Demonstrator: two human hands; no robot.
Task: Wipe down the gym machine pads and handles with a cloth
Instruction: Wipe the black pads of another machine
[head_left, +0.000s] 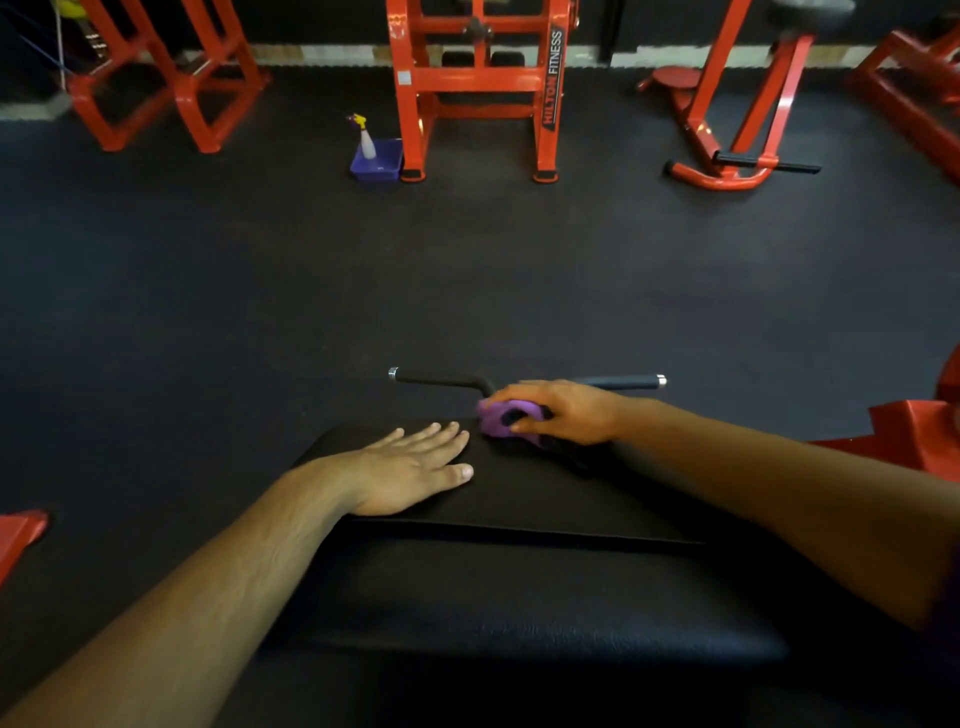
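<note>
A black padded bench (519, 587) fills the lower middle of the view, in two cushions with a seam between them. My left hand (410, 467) lies flat on the far cushion with fingers straight. My right hand (566, 410) grips a bunched purple cloth (498, 415) at the far edge of that cushion, where a black handlebar (441, 378) with chrome end caps branches left and right. The cloth sits at the bar's middle stem, which the hand partly hides.
Dark rubber floor stretches ahead. A spray bottle (365, 136) stands in a blue tub (378, 161) beside a red machine frame (478, 88). More red frames stand at far left (166, 78) and right (727, 130). Red machine parts (914, 431) lie close at right.
</note>
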